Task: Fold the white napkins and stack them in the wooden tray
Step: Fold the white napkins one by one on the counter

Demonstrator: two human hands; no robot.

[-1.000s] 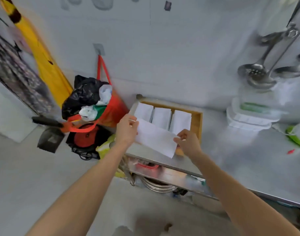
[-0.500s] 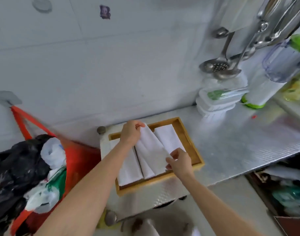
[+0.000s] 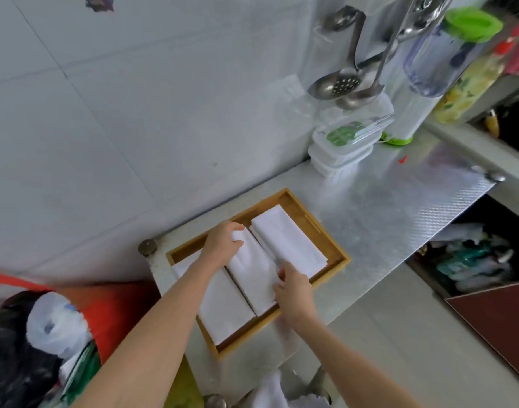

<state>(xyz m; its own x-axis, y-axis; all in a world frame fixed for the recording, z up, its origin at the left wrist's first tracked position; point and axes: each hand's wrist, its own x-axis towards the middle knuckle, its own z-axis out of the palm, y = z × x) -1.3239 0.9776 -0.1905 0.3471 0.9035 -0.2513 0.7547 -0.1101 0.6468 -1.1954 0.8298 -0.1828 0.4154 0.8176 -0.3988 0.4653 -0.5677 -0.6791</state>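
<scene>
A wooden tray (image 3: pixel 335 249) sits on the steel counter (image 3: pixel 399 210) and holds three rows of folded white napkins. The middle folded napkin (image 3: pixel 252 269) lies flat on its row, between the left napkin stack (image 3: pixel 223 307) and the right napkin stack (image 3: pixel 287 242). My left hand (image 3: pixel 221 245) grips the far end of the middle napkin, fingers curled over it. At the near end, my right hand (image 3: pixel 295 290) pinches the same napkin by the tray's front rim.
Stacked plastic containers (image 3: pixel 340 148) stand against the tiled wall right of the tray. Ladles (image 3: pixel 340 83) hang above them beside a green-lidded jug (image 3: pixel 447 54). A red bag (image 3: pixel 111 307) and black bag (image 3: pixel 13 363) sit left. White cloth (image 3: pixel 270 390) lies below the counter.
Both hands have carried the folded napkin from above the tray down onto the middle row. The view has swung right and closer to the tray.
</scene>
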